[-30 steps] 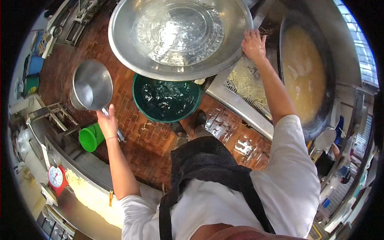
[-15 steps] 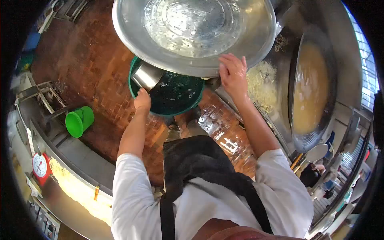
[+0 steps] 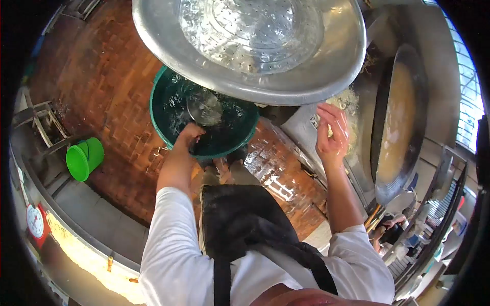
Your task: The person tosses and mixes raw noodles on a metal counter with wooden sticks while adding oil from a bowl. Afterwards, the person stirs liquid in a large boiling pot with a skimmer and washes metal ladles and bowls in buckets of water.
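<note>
My left hand point(image 3: 191, 135) is closed on a metal pot point(image 3: 204, 107), which is dipped in the dark water of a green tub point(image 3: 155, 116) on the floor. Over the far part of the tub stands a wide metal basin point(image 3: 326, 81) with some clear water in it. My right hand point(image 3: 333, 130) is raised just below the basin's right edge, wet, its fingers spread and holding nothing.
To the right are a large wok point(image 3: 400, 122) of cloudy brown liquid and pale noodles point(image 3: 348, 104). A green bucket point(image 3: 84, 159) stands left on the wet brick floor, near a red scale point(image 3: 37, 223). Another person point(image 3: 392, 232) is at lower right.
My left hand has lowered the pot from the tub's rim into the water. My right hand has come off the basin's edge and moved right and down. The view has shifted slightly.
</note>
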A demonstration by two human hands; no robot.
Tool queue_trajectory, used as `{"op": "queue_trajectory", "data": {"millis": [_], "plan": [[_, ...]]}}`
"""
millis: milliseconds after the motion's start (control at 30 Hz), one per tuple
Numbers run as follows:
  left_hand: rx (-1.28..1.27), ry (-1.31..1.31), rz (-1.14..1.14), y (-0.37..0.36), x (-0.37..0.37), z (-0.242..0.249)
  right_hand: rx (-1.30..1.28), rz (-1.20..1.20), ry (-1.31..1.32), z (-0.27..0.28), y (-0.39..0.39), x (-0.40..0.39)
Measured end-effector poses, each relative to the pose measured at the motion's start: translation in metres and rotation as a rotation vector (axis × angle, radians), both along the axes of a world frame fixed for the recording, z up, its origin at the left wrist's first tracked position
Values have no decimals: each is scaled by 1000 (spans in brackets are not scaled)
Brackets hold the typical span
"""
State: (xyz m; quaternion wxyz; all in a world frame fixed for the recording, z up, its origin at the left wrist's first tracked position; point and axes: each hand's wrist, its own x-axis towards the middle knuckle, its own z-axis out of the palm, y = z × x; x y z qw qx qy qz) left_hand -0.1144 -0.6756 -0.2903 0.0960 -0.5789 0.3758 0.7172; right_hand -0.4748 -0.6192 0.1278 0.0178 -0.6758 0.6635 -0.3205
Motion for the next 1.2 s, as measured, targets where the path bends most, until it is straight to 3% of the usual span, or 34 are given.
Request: {"op": "queue_trajectory", "data": {"millis": [67, 200, 300, 367, 467, 600, 733, 800, 933, 967, 1067, 1133, 1200], "plan": [[25, 25, 23, 2, 14, 38, -32, 15, -19, 0, -4, 6], [52, 144, 339, 28, 35, 183, -35, 63, -72, 14, -31, 26], [-71, 281, 495, 58, 51, 250, 25, 119, -131, 22, -57, 52], [-152, 329, 649, 61, 52, 328, 3, 173, -110, 13, -77, 70], [-412, 309, 675, 55, 59, 408, 173, 162, -261, -1, -114, 109], [-639, 20, 573, 15, 52, 504, 39, 285, -204, -40, -177, 180], [-832, -295, 345, -37, 58, 542, 160, 487, 139, -21, -242, 236], [-1088, -363, 239, -63, 70, 532, 182, 387, 279, -32, -274, 263], [-1262, -650, -47, -97, 63, 557, 56, 106, 27, -16, -285, 286], [-1271, -697, -86, -102, 57, 561, 117, 96, 44, -4, -277, 286], [-1391, -758, -192, -105, 41, 564, 225, 114, 172, -81, -316, 294], [-1479, -748, -227, -107, 27, 559, 412, 200, 285, -29, -280, 273], [-1416, -697, -214, -103, 10, 561, 573, 231, 107, -38, -263, 254]]}}
